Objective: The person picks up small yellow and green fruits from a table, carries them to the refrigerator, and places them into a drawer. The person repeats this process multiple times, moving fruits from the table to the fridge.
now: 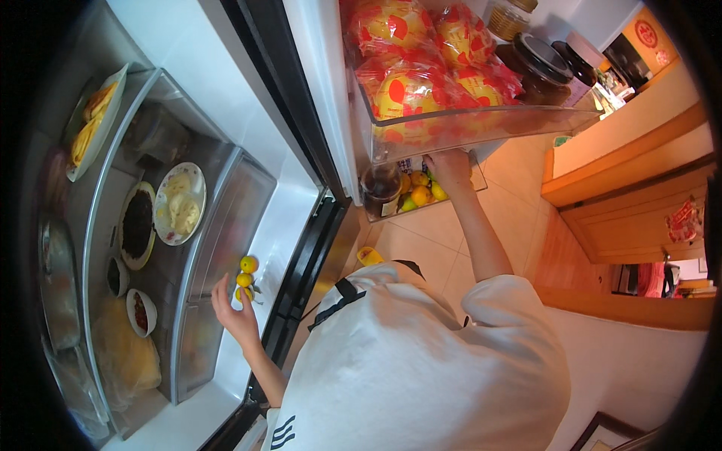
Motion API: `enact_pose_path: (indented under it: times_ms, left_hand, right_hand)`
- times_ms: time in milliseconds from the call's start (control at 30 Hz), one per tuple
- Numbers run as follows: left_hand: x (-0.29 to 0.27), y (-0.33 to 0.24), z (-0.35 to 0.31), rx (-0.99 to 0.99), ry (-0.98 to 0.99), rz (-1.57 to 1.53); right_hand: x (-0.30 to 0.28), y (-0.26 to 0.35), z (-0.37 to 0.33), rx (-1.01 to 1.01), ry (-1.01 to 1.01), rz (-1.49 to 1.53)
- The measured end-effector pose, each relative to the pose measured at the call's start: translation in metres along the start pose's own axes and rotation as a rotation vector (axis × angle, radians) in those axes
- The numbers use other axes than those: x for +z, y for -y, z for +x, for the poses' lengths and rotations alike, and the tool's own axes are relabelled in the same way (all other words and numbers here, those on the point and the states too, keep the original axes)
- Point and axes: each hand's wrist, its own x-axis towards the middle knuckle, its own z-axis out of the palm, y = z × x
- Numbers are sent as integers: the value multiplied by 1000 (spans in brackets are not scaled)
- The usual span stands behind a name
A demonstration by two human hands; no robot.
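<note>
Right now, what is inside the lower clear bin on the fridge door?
The lower bin holds a dark container and, beside it, orange, yellow and green fruits. Whatever lies under the right hand is covered, and the upper bin hides another part.

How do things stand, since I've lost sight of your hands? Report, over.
Left hand open, beside small yellow fruits. Right hand near yellow-green fruit, grip unclear. Clear upper door shelf may crowd the right hand.
</note>
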Motion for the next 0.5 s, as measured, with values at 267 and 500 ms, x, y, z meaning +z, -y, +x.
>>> enact_pose_path:
  times_ms: [267, 500]
  left_hand:
    - [-4, 4, -4, -1, -9, 11]
    - [0, 6, -7, 5, 17, 15]
  right_hand:
    - [0, 4, -3, 177, -91, -17]
    - [8, -5, -9, 226, -50, -69]
